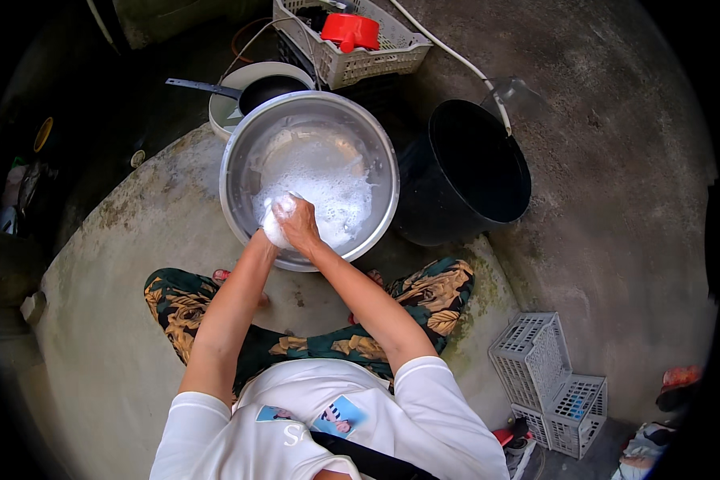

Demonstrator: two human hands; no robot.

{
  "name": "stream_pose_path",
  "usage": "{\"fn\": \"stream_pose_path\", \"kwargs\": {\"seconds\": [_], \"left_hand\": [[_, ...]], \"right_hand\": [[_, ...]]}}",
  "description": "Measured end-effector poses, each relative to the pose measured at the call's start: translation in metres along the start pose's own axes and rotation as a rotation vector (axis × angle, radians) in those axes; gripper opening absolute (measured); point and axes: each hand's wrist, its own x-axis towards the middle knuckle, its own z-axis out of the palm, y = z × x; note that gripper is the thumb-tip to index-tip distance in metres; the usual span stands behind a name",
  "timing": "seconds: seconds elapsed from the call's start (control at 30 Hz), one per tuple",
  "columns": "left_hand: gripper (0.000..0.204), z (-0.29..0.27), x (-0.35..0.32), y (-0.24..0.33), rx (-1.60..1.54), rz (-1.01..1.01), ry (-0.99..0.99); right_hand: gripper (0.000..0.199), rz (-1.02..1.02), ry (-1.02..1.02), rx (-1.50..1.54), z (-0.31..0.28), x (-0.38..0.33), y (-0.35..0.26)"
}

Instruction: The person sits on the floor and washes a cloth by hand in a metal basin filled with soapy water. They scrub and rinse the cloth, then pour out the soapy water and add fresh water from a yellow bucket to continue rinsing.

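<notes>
A wide silver metal basin (246,156) stands before me, with white suds (338,200) floating on the water inside. Over its near side my two hands are pressed together. Thick foam covers my left hand (274,230), and its fingers are mostly hidden. My right hand (300,226) is closed against it, fingers curled over a foamy white lump (283,206). Whether that lump is a cloth, a sponge or only lather I cannot make out.
Behind the basin, a dark pan (270,92) with a long handle rests on a white bucket (218,112). A grey crate (352,68) holds a red dipper (350,30). Right of the basin stands a black bucket (432,204) below a white hose (448,50). Grey baskets (530,360) sit lower right.
</notes>
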Motion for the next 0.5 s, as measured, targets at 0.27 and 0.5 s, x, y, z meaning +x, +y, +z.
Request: {"fn": "stream_pose_path", "kwargs": {"seconds": [0.27,0.5], "left_hand": [[0.038,0.064,0.016,-0.02,0.558,0.085,0.92],[0.036,0.113,-0.007,-0.038,0.725,0.019,0.897]], "right_hand": [[0.033,0.337,0.025,-0.42,-0.047,0.029,0.067],[0.044,0.351,-0.337,-0.687,-0.045,-0.003,0.059]]}}
